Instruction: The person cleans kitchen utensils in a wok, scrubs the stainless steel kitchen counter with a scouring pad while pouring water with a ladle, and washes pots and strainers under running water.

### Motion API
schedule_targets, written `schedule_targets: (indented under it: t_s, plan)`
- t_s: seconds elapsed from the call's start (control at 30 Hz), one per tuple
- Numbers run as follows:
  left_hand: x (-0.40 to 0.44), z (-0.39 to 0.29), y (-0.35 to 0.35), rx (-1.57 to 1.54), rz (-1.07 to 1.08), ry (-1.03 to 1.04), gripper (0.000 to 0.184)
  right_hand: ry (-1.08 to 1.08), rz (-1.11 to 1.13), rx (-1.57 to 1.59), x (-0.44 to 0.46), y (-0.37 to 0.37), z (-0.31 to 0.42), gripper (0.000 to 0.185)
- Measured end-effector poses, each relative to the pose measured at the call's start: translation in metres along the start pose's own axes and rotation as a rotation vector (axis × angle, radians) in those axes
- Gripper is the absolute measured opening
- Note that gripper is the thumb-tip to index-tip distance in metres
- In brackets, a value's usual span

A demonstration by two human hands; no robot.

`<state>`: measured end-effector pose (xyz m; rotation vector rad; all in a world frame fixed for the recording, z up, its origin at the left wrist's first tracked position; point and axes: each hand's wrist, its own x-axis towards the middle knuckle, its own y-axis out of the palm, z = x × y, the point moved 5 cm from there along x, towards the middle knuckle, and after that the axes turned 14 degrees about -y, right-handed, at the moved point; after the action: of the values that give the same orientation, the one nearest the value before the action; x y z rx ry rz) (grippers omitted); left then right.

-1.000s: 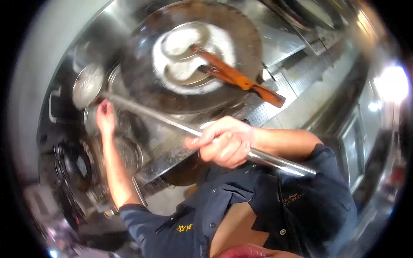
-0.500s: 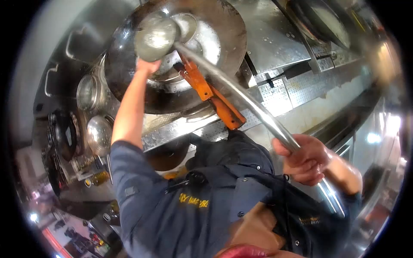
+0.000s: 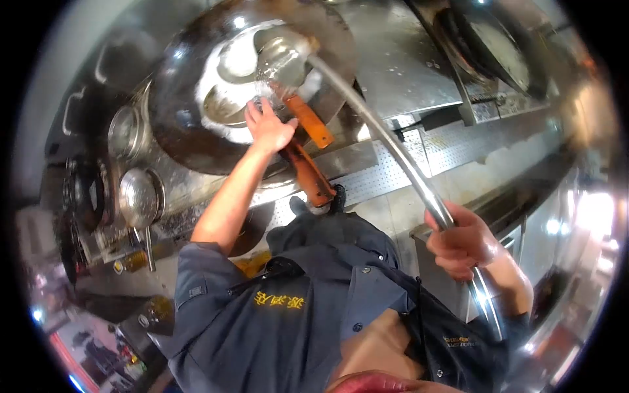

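Note:
My right hand is wrapped round the long metal handle of a ladle. Its round bowl hangs over a large dark wok, with clear liquid running off it. Inside the wok, white foamy liquid surrounds round metal utensils, one of them a shallow bowl shape. Two wooden handles, an orange one and a darker one, reach over the wok's near side. Just beside them is my left hand, its fingers spread; whether it touches the darker handle is unclear.
A perforated metal strainer and a round metal container sit at the left, beside dark pans. Bottles stand at lower left. Another dark pan lies at upper right, beyond a steel worktop.
The ladle bowl has moved from the left side to over the wok. My left hand has come away from the bowl and shifted right, towards the wooden handles. My right hand has moved right.

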<state>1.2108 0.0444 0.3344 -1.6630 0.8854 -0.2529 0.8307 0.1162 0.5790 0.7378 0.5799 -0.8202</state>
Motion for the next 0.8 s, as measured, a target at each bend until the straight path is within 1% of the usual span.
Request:
schedule_targets:
  t_s: [0.03,0.07,0.13,0.17,0.2,0.23,0.27,0.3,0.33,0.37,0.4,0.47,0.53,0.57,0.63,0.67,0.7,0.73,0.8]
  plan:
    - [-0.010,0.010,0.002,-0.202,0.078,-0.127,0.105,-0.028,0.031,0.054,0.006,-0.005,0.000,0.018]
    - [-0.015,0.016,0.003,-0.411,0.152,-0.248,0.107,-0.025,0.052,0.041,0.012,-0.008,0.000,0.018]
    - [0.010,0.028,0.018,-0.592,0.212,-0.405,0.087,-0.150,0.006,-0.079,0.025,-0.018,0.007,0.021]
    - [0.004,0.020,0.018,-0.892,0.596,-0.525,0.071,-0.162,-0.105,-0.240,0.030,-0.016,0.013,0.021]
    - [-0.003,0.009,0.019,-1.188,0.989,-0.629,0.056,-0.153,-0.089,-0.248,0.037,-0.018,0.013,0.021]
    - [0.016,0.017,0.041,-1.197,0.982,-0.695,0.033,-0.228,-0.098,-0.304,0.045,-0.022,0.015,0.021]
    - [0.018,0.019,0.052,-1.206,0.965,-0.695,0.033,-0.313,-0.107,-0.357,0.052,-0.024,0.020,0.020]
    - [0.022,0.013,0.058,-1.247,0.920,-0.630,0.032,-0.267,-0.106,-0.319,0.056,-0.022,0.021,0.019]
    - [0.024,0.004,0.059,-1.288,0.877,-0.564,0.031,-0.274,-0.094,-0.327,0.061,-0.022,0.020,0.019]
    - [0.024,-0.006,0.057,-1.402,0.888,-0.516,0.030,-0.265,-0.102,-0.356,0.069,-0.027,0.012,0.020]
    - [0.026,-0.011,0.056,-1.406,0.879,-0.515,0.030,-0.253,-0.112,-0.383,0.075,-0.033,0.004,0.020]
    - [0.027,-0.026,0.047,-1.738,0.940,-0.557,0.040,-0.243,-0.090,-0.403,0.079,-0.040,-0.003,0.021]
    - [0.017,-0.046,0.034,-1.979,0.940,-0.517,0.042,-0.147,-0.041,-0.198,0.080,-0.044,-0.016,0.021]
    - [0.024,-0.052,0.043,-2.044,0.932,-0.477,0.042,-0.089,-0.036,-0.169,0.082,-0.045,-0.025,0.021]
    - [0.031,-0.066,0.056,-2.120,0.935,-0.413,0.041,-0.112,0.003,-0.193,0.082,-0.046,-0.035,0.021]
    - [0.032,-0.073,0.054,-2.138,0.940,-0.383,0.041,-0.135,0.037,-0.215,0.081,-0.045,-0.037,0.021]
    - [0.033,-0.076,0.050,-2.162,0.951,-0.319,0.041,-0.158,-0.003,-0.255,0.075,-0.046,-0.038,0.019]
    - [0.031,-0.076,0.042,-2.268,0.976,-0.317,0.041,-0.152,0.029,-0.277,0.070,-0.046,-0.040,0.019]
    - [0.028,-0.077,0.023,-2.444,1.027,-0.178,0.041,-0.173,-0.033,-0.278,0.063,-0.057,-0.041,0.018]
